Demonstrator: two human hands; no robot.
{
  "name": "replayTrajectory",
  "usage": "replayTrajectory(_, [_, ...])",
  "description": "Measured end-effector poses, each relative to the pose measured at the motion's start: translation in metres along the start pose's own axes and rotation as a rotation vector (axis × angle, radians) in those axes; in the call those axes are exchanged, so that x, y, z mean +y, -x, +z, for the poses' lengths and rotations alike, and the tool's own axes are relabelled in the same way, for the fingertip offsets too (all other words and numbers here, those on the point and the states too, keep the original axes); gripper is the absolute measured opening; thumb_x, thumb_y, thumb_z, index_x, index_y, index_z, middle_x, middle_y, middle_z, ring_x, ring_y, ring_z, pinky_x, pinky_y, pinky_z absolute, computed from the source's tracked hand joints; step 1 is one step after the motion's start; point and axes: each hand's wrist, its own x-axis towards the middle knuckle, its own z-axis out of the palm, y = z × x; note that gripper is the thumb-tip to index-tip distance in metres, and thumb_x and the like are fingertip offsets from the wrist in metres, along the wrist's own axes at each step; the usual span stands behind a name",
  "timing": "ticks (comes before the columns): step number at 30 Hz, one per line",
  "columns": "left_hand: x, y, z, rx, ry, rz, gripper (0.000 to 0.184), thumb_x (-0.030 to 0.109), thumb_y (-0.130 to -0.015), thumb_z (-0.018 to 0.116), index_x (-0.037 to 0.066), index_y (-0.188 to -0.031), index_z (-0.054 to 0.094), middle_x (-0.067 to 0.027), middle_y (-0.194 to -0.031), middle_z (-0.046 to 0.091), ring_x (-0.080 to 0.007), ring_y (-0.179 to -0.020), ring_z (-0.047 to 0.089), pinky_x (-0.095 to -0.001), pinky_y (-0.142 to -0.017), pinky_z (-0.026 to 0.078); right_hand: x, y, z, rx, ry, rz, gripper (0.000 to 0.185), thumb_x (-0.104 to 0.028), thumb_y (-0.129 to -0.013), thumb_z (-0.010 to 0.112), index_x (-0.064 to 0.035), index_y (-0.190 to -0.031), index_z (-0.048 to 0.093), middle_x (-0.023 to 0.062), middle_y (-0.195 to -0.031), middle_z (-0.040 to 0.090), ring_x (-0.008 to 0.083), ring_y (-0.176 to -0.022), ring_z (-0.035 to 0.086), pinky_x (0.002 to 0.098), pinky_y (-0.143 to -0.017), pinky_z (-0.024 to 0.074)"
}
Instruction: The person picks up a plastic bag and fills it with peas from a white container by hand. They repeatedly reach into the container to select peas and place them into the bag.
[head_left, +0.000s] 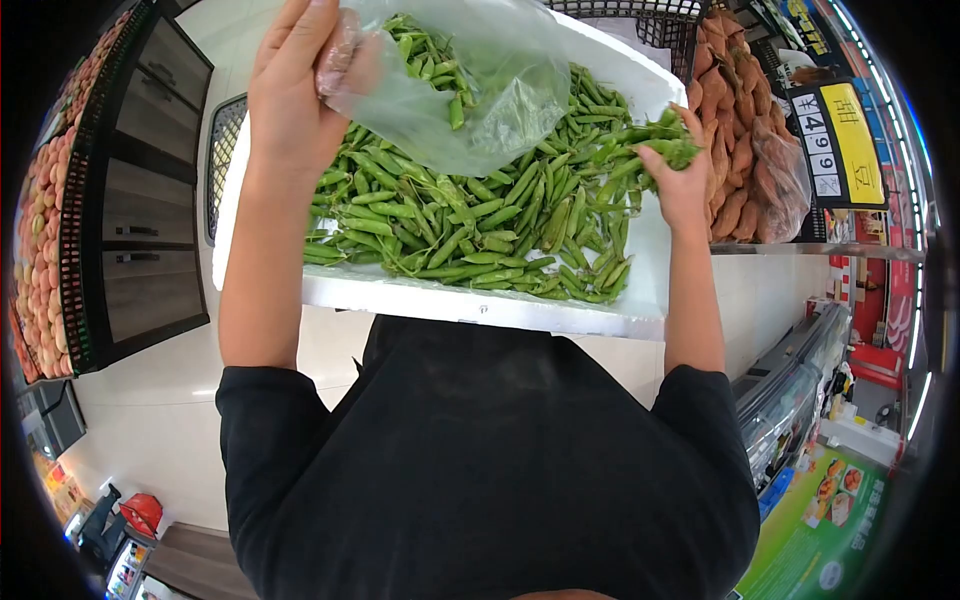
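My left hand grips the rim of a clear plastic bag, its fingers closed on the film. Some green pea pods show through the bag, which hangs over a white foam box. Loose pea pods fill much of that box. On the right, above the box's right side, my right hand is closed around a bunch of pea pods. Bits of leafy green stick out past its fingers.
Beyond the box on the right lies a heap of sweet potatoes, partly under a plastic bag. A yellow and black price sign stands beside them. Wooden cabinets with a crate of round produce are at the left.
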Motion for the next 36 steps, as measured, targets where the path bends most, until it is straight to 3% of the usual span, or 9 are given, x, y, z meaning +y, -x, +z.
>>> replayTrajectory(5, [0.003,-0.007,0.006,-0.157,0.042,0.026,0.032,0.021,-0.102,0.046,0.005,-0.129,0.052,0.0032,-0.059,0.048,-0.0072,-0.045,0.043,-0.0232,-0.043,0.038,-0.038,-0.004,-0.014,-0.014,-0.193,-0.128,0.078,-0.011,-0.074,0.075,-0.0024,-0.140,0.035,0.0128,-0.116,0.057,0.0217,-0.105,0.059,0.0347,-0.093,0.0493])
replayTrajectory(6, [0.018,-0.006,0.055,0.219,-0.017,-0.085,0.032,0.020,-0.102,0.046,0.005,-0.130,0.052,0.0017,-0.070,0.054,-0.0080,-0.055,0.048,-0.0236,-0.049,0.041,-0.051,-0.002,-0.011,-0.059,-0.321,-0.125,0.082,-0.015,-0.072,0.076,-0.0026,-0.141,0.034,0.0140,-0.116,0.056,0.0239,-0.105,0.059,0.0370,-0.094,0.0493])
replayTrajectory(9, [0.008,0.001,0.048,0.430,-0.042,-0.150,0.028,0.014,-0.100,0.048,0.009,-0.127,0.054,-0.0016,-0.098,0.062,-0.0096,-0.080,0.058,-0.0247,-0.065,0.047,-0.072,0.003,0.001,-0.158,-0.508,-0.090,0.091,-0.025,-0.069,0.079,-0.0066,-0.143,0.030,0.0171,-0.116,0.056,0.0308,-0.106,0.059,0.0441,-0.094,0.0504])
replayTrajectory(11, [0.001,0.007,0.040,0.311,-0.291,0.029,0.035,0.022,-0.103,0.045,0.005,-0.132,0.053,0.0061,-0.065,0.050,-0.0033,-0.055,0.042,-0.0203,-0.054,0.038,-0.079,0.006,0.017,-0.414,-0.765,-0.002,0.090,-0.029,-0.069,0.079,-0.0108,-0.143,0.031,0.0179,-0.117,0.055,0.0334,-0.108,0.059,0.0464,-0.092,0.0520])
replayTrajectory(13, [-0.002,0.006,0.018,0.227,-0.260,0.035,0.038,0.023,-0.102,0.049,0.003,-0.134,0.052,0.0037,-0.076,0.058,-0.0022,-0.061,0.048,-0.0196,-0.060,0.044,-0.076,0.009,0.039,-0.528,-0.885,0.074,0.090,-0.033,-0.070,0.078,-0.0140,-0.143,0.030,0.0194,-0.117,0.056,0.0352,-0.110,0.059,0.0479,-0.090,0.0547])
replayTrajectory(15, [-0.002,0.001,-0.010,-0.234,-0.171,0.026,0.038,0.022,-0.102,0.048,0.003,-0.134,0.052,0.0038,-0.078,0.058,-0.0008,-0.063,0.048,-0.0186,-0.061,0.045,-0.080,0.015,0.062,-0.634,-0.965,0.198,0.089,-0.032,-0.071,0.077,-0.0142,-0.145,0.029,0.0195,-0.116,0.057,0.0344,-0.108,0.060,0.0481,-0.089,0.0551])
replayTrajectory(20, [0.002,0.006,0.015,-0.072,-0.263,-0.027,0.036,0.019,-0.102,0.048,0.003,-0.133,0.055,0.0095,-0.065,0.042,-0.0004,-0.053,0.035,-0.0202,-0.048,0.029,-0.085,0.005,0.114,-0.765,-1.080,0.420,0.083,-0.036,-0.077,0.071,-0.0137,-0.146,0.031,0.0182,-0.117,0.059,0.0309,-0.106,0.062,0.0458,-0.090,0.0545])
replayTrajectory(31, [0.002,-0.001,0.008,-0.049,-0.301,-0.015,0.035,0.019,-0.102,0.047,0.002,-0.131,0.056,0.0087,-0.062,0.041,0.0005,-0.051,0.031,-0.0182,-0.046,0.024,-0.078,-0.120,0.218,-0.764,-1.018,0.850,0.043,-0.048,-0.089,0.058,-0.0120,-0.111,0.061,0.0120,-0.109,0.064,0.0308,-0.097,0.064,0.0602,-0.087,0.0511])
replayTrajectory(36, [0.014,-0.007,0.001,-0.014,0.001,-0.192,0.036,0.025,-0.104,0.042,0.010,-0.136,0.048,0.0079,-0.051,0.031,-0.0025,-0.043,0.026,-0.0181,-0.042,0.023,-0.075,-0.149,0.241,-0.510,-1.016,0.918,0.031,-0.031,-0.094,0.057,-0.0097,-0.116,0.055,0.0124,-0.118,0.058,0.0305,-0.110,0.058,0.0579,-0.087,0.0527])
